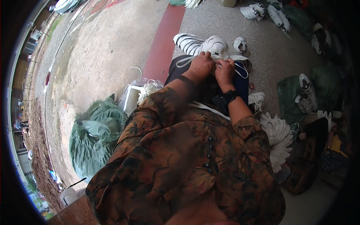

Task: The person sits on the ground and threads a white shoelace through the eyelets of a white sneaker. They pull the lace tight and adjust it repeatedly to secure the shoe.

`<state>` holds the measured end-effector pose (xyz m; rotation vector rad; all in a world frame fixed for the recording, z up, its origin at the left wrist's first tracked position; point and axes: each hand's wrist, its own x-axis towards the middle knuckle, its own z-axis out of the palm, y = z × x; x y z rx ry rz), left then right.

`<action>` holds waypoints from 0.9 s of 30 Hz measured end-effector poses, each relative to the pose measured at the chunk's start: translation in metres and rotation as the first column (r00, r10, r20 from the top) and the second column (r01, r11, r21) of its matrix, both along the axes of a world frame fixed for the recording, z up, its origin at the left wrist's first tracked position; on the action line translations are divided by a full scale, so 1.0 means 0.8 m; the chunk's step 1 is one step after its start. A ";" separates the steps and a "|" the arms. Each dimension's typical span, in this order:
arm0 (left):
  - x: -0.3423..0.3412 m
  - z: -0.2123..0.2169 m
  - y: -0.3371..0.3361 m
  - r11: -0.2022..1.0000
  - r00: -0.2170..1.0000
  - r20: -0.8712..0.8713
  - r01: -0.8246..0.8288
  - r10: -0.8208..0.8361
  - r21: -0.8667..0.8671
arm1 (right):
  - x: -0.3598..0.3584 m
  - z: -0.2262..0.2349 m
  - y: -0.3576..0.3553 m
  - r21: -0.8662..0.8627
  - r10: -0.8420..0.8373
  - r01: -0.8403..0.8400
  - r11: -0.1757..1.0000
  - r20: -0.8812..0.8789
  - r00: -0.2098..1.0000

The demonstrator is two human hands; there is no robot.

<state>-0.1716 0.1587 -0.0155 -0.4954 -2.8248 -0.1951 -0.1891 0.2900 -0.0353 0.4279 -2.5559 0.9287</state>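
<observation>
A white shoe upper [214, 45] rests over my knees, its rounded toe pointing away from me. White shoelace [183, 61] loops out to the left of it, and another loop hangs on the right. My left hand [202, 66] is closed at the near edge of the upper, fingers pinching the lace. Close beside it, my right hand [225, 71] also pinches lace between thumb and fingers. The fingertips partly cover the lacing, so the eyelets are hidden.
Nested white shoe parts [186, 43] lie just beyond my knees. To my left are a green woven sack [98, 131] and a bundle of white laces [150, 91]. On the right stand a fanned stack of white pieces [276, 138] and a laced shoe [306, 95] on green sacking.
</observation>
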 end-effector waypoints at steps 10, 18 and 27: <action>0.013 0.053 -0.016 0.990 0.990 -0.014 0.138 -0.138 -0.024 | 0.001 0.010 0.011 -0.103 0.065 -0.059 0.993 0.054 0.996; 0.017 0.030 -0.029 0.914 0.994 0.103 -0.061 0.022 0.401 | -0.012 0.001 -0.007 -0.131 -0.043 0.039 0.991 -0.030 0.999; 0.001 0.044 -0.034 0.999 0.976 0.217 -0.013 0.005 0.035 | -0.014 -0.020 0.034 -0.636 -0.043 0.137 0.760 0.162 0.986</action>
